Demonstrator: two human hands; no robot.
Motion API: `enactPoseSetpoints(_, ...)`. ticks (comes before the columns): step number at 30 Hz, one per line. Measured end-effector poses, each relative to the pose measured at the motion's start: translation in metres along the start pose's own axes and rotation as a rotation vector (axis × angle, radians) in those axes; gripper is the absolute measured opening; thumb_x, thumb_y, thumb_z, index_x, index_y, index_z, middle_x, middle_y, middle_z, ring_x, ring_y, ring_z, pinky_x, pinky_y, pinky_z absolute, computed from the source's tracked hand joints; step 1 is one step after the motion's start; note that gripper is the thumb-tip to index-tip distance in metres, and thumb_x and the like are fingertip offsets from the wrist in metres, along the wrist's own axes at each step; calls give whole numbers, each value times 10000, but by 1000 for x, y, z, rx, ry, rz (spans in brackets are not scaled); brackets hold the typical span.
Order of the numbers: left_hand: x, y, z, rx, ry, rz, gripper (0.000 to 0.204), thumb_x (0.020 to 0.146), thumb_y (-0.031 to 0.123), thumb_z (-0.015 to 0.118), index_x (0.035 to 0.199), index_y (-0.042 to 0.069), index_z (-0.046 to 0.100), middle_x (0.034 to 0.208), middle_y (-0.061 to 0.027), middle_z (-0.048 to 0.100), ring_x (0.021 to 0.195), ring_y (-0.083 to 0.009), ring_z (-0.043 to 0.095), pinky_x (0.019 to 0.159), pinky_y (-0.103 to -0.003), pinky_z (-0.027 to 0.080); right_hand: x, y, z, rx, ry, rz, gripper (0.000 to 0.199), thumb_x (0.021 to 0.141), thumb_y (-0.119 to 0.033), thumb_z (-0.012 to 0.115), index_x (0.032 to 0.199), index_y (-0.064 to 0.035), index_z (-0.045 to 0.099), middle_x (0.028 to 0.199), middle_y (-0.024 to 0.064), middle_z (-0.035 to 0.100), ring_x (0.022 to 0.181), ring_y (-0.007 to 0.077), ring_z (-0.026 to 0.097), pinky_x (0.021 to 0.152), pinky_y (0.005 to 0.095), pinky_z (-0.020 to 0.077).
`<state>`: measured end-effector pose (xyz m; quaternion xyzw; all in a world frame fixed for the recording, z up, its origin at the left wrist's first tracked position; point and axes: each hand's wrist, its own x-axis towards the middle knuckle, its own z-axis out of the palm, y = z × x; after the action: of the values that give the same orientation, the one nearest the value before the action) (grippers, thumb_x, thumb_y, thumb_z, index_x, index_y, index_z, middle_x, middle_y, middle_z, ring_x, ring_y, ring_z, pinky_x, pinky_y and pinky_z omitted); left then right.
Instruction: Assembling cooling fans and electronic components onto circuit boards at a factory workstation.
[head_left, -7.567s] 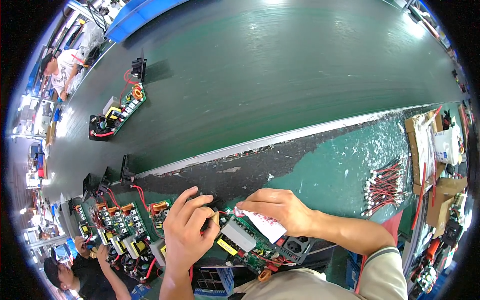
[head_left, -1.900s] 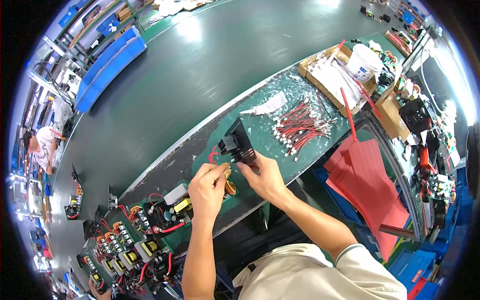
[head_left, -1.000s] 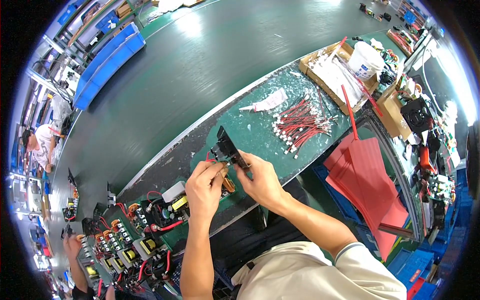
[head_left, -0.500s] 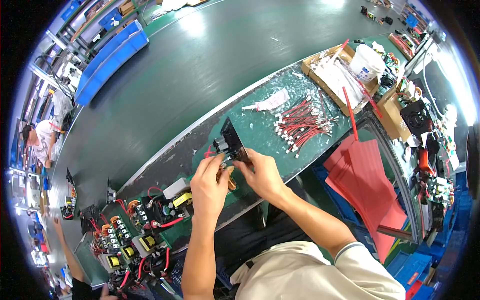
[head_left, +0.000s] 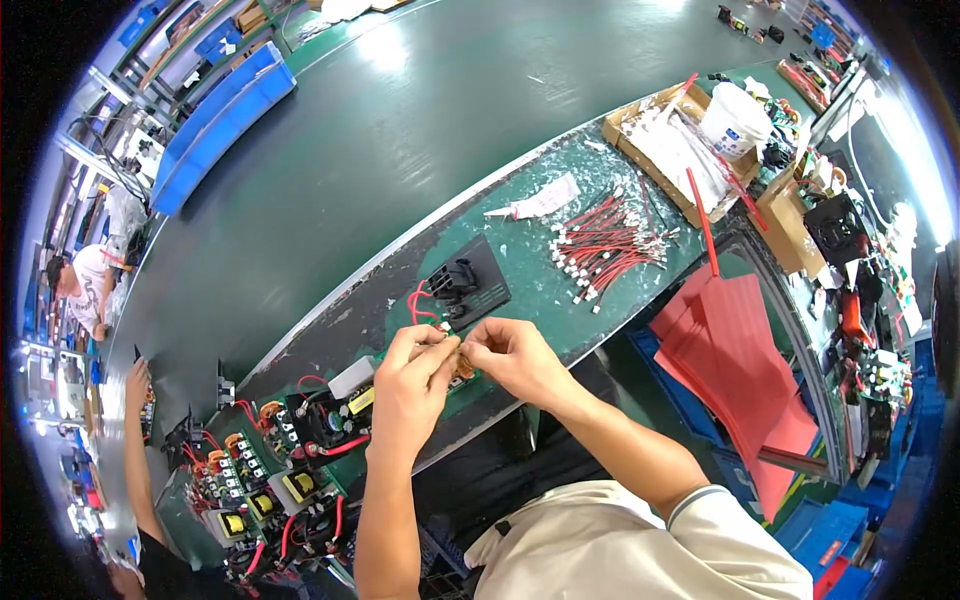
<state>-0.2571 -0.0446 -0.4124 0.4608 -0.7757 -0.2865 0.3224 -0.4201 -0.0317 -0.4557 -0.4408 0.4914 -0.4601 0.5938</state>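
Note:
My left hand [head_left: 410, 385] and my right hand [head_left: 518, 358] meet over a circuit board, fingertips pinched close together. What they pinch is too small and hidden to make out. A copper coil [head_left: 464, 370] on the board shows just below the fingers. Beyond them, a black vented panel [head_left: 488, 287] with a black socket [head_left: 453, 278] lies on the bench. Red wires [head_left: 418, 300] loop beside the panel, left of the socket. Left of my left hand sit a white block [head_left: 353, 377] and a yellow-wrapped transformer [head_left: 361, 400].
Several assembled boards [head_left: 245, 465] crowd the bench at left. A co-worker's arm [head_left: 140, 450] reaches to another board there. Red-and-white wire leads [head_left: 612, 245], a glue tube [head_left: 545, 198] and a cardboard tray [head_left: 655, 155] lie at right. Red sheets [head_left: 735, 370] hang by the bench edge.
The black panel has gone from standing tilted to lying flat. My right hand has left its edge and joined my left fingertips. The co-worker's arm has reached farther up at left.

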Motion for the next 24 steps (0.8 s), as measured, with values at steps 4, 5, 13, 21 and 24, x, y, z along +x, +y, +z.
enactPoseSetpoints(4, -1, -7, -7, 92, 26, 31, 193, 809, -40, 680, 990, 2, 728, 930, -97, 636, 797, -222, 688, 695, -320, 541, -1, -11, -3, 162, -41, 190, 223, 943, -215, 661, 896, 3, 667, 745, 20, 642, 648, 59, 582, 562, 228, 472)
enactPoseSetpoints(5, -1, -7, -8, 126, 30, 20, 201, 810, -53, 665, 994, -6, 730, 901, -98, 640, 803, -210, 682, 700, -306, 536, -2, -14, -5, 105, -51, 255, 248, 940, -239, 668, 907, 8, 668, 755, 30, 646, 640, 68, 593, 545, 228, 478)
enactPoseSetpoints(13, 15, -8, -3, 242, 147, 23, 192, 807, -32, 676, 985, 9, 735, 869, -97, 632, 734, -217, 639, 662, -308, 494, 37, 6, -3, -246, 258, -13, 255, 884, -181, 729, 1024, 18, 655, 767, 53, 661, 634, 88, 601, 571, 253, 517)
enactPoseSetpoints(21, 19, -15, 5, 333, 229, -4, 160, 789, 41, 708, 943, 59, 746, 864, -77, 626, 784, -267, 631, 695, -364, 500, 30, 3, 3, -312, 238, -228, 276, 883, -39, 662, 1151, 23, 635, 920, 137, 704, 798, 181, 689, 732, 309, 549)
enactPoseSetpoints(24, 18, -18, 6, 327, 219, -24, 163, 788, 33, 700, 942, 61, 744, 862, -75, 622, 787, -264, 624, 700, -366, 498, 24, -7, 3, -403, 233, -314, 325, 868, -32, 659, 1192, -8, 640, 942, 143, 673, 809, 238, 686, 736, 313, 548)
